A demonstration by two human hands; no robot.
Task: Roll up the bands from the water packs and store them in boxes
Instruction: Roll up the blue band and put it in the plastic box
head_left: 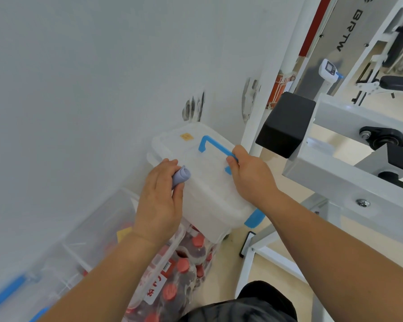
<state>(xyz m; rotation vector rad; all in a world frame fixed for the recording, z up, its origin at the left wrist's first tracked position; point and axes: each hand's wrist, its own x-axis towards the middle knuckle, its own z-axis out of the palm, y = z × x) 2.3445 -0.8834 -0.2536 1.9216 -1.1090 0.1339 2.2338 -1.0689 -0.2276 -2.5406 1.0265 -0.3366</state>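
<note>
- Holds a rolled band (182, 176) in the curled fingers of the left hand (158, 205), back of the hand up.
- Grips a blue handle (209, 145) with the right hand (249, 175), near the left hand, on its right.
- Reaches forward with both bare forearms.

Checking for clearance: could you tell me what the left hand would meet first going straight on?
Probably the box lid, just ahead of the left hand holding the band; depth is unclear.
</note>
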